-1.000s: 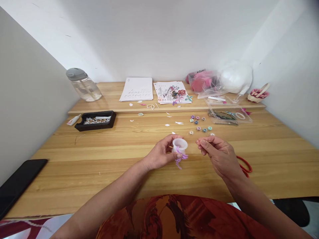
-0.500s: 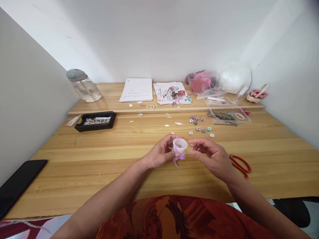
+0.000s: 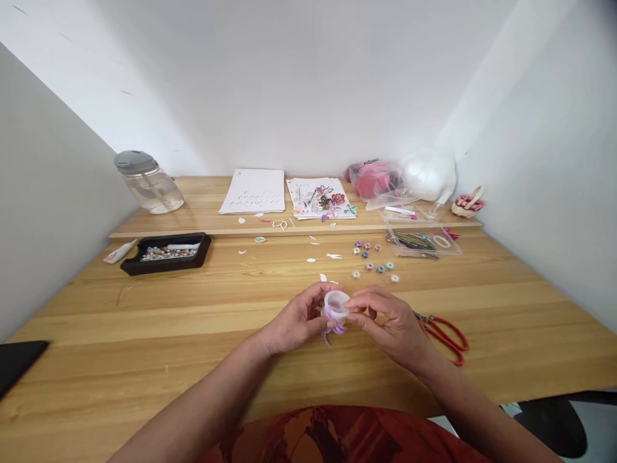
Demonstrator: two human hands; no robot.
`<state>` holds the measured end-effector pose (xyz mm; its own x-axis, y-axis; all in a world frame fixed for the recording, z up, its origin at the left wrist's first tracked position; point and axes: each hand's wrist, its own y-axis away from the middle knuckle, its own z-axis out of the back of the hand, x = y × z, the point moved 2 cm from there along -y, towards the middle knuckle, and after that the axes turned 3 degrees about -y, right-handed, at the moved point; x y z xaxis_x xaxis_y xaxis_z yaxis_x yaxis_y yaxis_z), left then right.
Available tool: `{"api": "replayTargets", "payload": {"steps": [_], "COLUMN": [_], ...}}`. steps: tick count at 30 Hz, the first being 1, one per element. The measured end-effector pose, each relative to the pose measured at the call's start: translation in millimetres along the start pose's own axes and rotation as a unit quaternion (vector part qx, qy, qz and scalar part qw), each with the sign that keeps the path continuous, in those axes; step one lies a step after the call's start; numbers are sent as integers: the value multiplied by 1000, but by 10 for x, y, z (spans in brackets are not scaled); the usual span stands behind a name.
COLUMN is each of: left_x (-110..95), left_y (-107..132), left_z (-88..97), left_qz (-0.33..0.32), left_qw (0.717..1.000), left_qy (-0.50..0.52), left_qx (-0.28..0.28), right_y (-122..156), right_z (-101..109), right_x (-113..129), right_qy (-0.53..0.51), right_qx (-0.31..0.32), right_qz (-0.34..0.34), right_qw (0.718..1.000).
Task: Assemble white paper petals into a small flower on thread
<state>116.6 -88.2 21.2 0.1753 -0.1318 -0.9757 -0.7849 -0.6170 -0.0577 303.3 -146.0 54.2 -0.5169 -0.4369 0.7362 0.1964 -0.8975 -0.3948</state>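
Craft wkspace: wooden desk w/ sm. spools, bead tray, paper cutouts, betw. plain walls.

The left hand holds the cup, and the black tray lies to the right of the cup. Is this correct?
Not quite: the black tray lies to the left of the cup, as the head view shows. The left hand does hold the cup.

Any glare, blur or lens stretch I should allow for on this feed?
Head view: the back wall is unevenly lit, brighter at upper left. Head view: the clear bottle seems to lean, likely wide-angle stretch. Head view: the white cup and left hand look fairly sharp, but marks on the left paper stack are too small to read.
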Motion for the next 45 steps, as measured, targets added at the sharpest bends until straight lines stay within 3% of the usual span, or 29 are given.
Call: {"api": "replayTargets", "payload": {"steps": [6, 11, 16, 21, 27, 33, 40, 45], "left_x": [48, 118, 113, 117, 182, 220, 222, 253], "left_y": [-19, -35, -31, -38, -49, -66, -71, -77], "left_z": [14, 94, 116, 139, 181, 199, 197, 205], "left_qz": [-10, -28, -58, -81, -76, -72, -62, -61], "left_qw": [999, 987, 961, 945, 944, 948, 950, 951], "left_qy": [-6, -102, -209, -256, -262, -250, -238, -233], "left_qx": [-32, -119, -173, -186, -186, -185, -193, -195], "right_y": [-141, -522, -996, -1364, -1608, -1662, -1644, -1658], "right_z": [71, 368, 693, 840, 905, 924, 986, 1036], "right_x": [-79, -407, -758, -1046, -1306, -1373, -1247, -1286], "right_qy": [85, 203, 370, 424, 459, 438, 357, 365], "right_qx": [30, -4, -52, -86, -108, -122, -116, -123], "right_qz": [51, 76, 0, -48, -98, -99, -14, -14], "right_qw": [995, 976, 928, 900, 876, 885, 927, 923]}}
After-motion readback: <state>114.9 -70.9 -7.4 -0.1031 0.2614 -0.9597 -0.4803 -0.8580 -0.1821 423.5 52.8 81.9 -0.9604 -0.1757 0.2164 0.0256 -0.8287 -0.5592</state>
